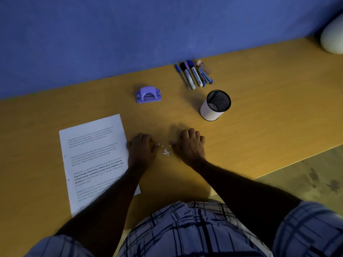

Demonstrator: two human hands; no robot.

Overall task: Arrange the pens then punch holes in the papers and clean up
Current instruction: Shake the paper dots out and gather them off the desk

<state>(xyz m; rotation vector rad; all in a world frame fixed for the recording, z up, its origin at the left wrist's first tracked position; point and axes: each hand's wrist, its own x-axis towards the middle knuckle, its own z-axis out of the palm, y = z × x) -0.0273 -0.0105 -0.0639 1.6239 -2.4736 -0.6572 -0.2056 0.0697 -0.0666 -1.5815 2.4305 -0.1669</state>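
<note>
Several tiny white paper punchings [165,151] lie scattered on the yellow-brown table [259,112]. My left hand [142,147] rests palm down just left of them, its outer edge touching the printed papers [92,160]. My right hand [189,144] rests palm down just right of the punchings, fingers curled. Neither hand holds anything. A purple hole punch [148,94] stands farther back. Several pens and markers [191,75] lie side by side near the blue wall. A white and black mesh pen cup [215,105] stands in front of the pens; I see no pens in it.
A blue stapler [205,75] lies right of the pens. A pale rounded object [332,37] sits at the far right corner. The blue wall [130,34] bounds the table's back. The table's right edge drops to a floor [306,175].
</note>
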